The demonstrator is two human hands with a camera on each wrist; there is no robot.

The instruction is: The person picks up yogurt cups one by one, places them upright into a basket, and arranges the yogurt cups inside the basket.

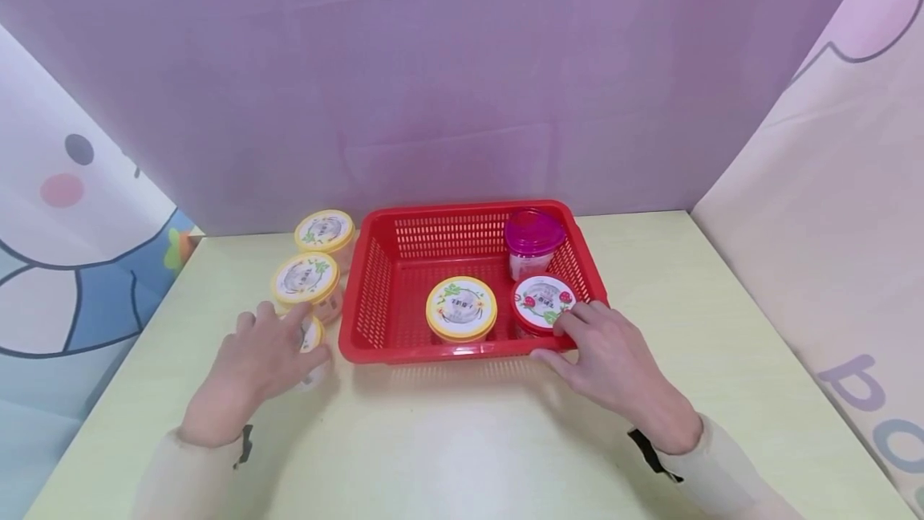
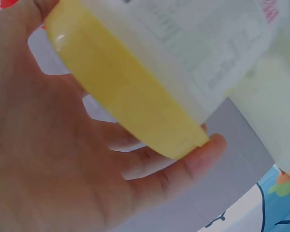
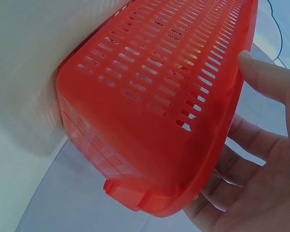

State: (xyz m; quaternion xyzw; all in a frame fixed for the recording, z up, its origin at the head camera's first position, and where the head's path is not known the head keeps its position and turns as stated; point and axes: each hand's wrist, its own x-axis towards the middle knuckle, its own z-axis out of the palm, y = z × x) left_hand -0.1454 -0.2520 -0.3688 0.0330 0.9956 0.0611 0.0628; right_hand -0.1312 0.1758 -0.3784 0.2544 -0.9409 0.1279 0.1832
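On the pale green table [image 1: 462, 456] sits a red basket [image 1: 404, 243] with holes in its sides, right in the middle, with a purple wall behind it. Inside the red basket are 3 pots: a yellow-lid pot [image 1: 461, 309] near the front, a red-lid pot [image 1: 543, 303] just beside it on the right, and a purple-lid pot [image 1: 532, 243] at the back, touching the right wall. The right hand [image 1: 609, 359] holds the front right corner of the red basket, with its thumb under the rim and its fingers curled over the top, next to the red-lid pot; I think this keeps the basket from sliding. The right wrist view shows the fingers [image 3: 268, 79] hooked round the red rim from close up. The left hand [image 1: 263, 355] is to the left of the red basket and grips a small pot with a yellow lid [image 1: 312, 337], which is mostly hidden under the hand. The left wrist view shows its yellow lid [image 2: 130, 96] pressed into the palm with the fingers [image 2: 203, 154] wrapped around it. Behind that hand, 2 more yellow pots [image 1: 306, 279] wait in a row along the basket's left side, close by so they are easy to grab.
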